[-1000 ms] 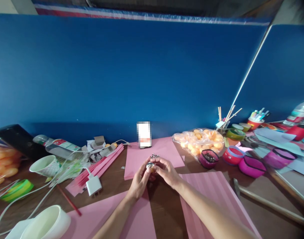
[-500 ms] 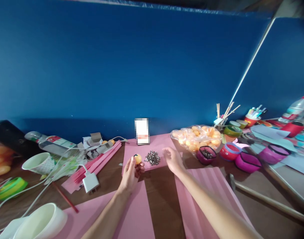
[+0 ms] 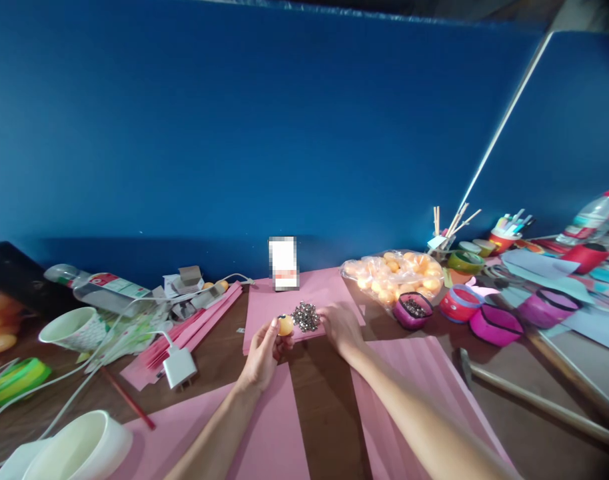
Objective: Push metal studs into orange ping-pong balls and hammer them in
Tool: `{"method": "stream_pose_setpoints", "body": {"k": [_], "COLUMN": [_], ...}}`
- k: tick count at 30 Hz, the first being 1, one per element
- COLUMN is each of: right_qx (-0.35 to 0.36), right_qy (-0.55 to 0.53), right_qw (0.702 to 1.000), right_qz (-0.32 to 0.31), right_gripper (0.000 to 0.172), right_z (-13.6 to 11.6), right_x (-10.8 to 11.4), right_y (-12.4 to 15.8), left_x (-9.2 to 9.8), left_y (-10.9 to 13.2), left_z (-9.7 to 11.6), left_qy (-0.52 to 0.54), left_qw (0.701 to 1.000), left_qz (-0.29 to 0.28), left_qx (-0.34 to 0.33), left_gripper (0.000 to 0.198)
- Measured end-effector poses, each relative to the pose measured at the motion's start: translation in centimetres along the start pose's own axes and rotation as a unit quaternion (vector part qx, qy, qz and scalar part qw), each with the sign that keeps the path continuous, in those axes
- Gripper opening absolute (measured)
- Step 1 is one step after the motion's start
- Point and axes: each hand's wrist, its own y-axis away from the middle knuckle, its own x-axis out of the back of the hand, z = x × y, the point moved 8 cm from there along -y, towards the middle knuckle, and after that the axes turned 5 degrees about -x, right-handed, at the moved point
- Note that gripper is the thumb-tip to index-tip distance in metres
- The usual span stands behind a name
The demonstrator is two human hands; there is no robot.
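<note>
My left hand holds a small orange-yellow ball between thumb and fingers, just left of a heap of small shiny metal pieces. A dark spot shows at the ball's top. My right hand reaches to the right edge of the heap, its fingertips close together and touching the pieces. Whether one is pinched there is too small to see. The heap lies on a pink sheet. Behind it stands a lit phone-like screen, blurred out.
Right of the hands lie a bag of orange balls, a purple bowl of metal pieces, more bowls and a hammer. To the left are a charger, cables, a plastic bottle and a white cup. A blue wall rises behind.
My right hand has come down and left onto the heap's edge. The left hand has shifted slightly right and down with the ball, turning it a little.
</note>
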Motion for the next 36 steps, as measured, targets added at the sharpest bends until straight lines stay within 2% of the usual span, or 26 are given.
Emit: {"method": "stream_pose_setpoints", "body": {"k": [5, 9, 13, 17, 19, 24, 27, 31, 33, 36], "right_qx": [-0.007, -0.006, -0.013, -0.044, -0.057, -0.049, -0.05, -0.064, -0.071, -0.082], "right_qy": [0.004, -0.017, -0.09, -0.196, -0.274, -0.471, -0.546, -0.61, -0.621, -0.623], "right_qw": [1.0, 0.999, 0.993, 0.975, 0.957, 0.88, 0.831, 0.779, 0.767, 0.764], "right_qz": [0.012, 0.037, 0.074, 0.096, 0.082, -0.037, -0.091, -0.134, -0.144, -0.143], "right_gripper": [0.02, 0.015, 0.01, 0.012, 0.014, 0.017, 0.016, 0.016, 0.018, 0.02], "right_z": [0.4, 0.2, 0.2, 0.5, 0.4, -2.3, -3.8, -4.6, -4.6, -4.4], "right_x": [0.0, 0.9, 1.9, 2.6, 2.7, 2.0, 1.2, 0.2, -0.1, -0.3], "right_y": [0.1, 0.5, 0.7, 0.6, 0.5, 0.5, 1.0, 1.5, 1.6, 1.6], "left_x": [0.0, 0.0, -0.2, -1.0, -1.2, -0.6, -0.7, -1.1, -1.2, -1.2], "left_y": [0.1, 0.1, 0.3, 0.8, 1.0, 0.6, 0.4, 0.5, 0.5, 0.4], "left_z": [0.0, -0.2, 0.2, 0.9, 0.9, 0.6, 0.3, 0.4, 0.5, 0.4], "left_qy": [-0.022, -0.028, -0.038, -0.07, -0.086, -0.101, -0.093, -0.091, -0.092, -0.095], "left_qw": [1.0, 1.0, 0.999, 0.996, 0.994, 0.995, 0.995, 0.994, 0.994, 0.993], "left_qz": [0.004, 0.001, -0.004, -0.04, -0.049, -0.027, -0.04, -0.06, -0.064, -0.064], "left_qx": [0.003, 0.015, 0.011, 0.022, 0.037, 0.007, -0.002, -0.009, -0.012, -0.004], "left_gripper": [0.035, 0.034, 0.048, 0.063, 0.068, 0.064, 0.063, 0.06, 0.06, 0.062]}}
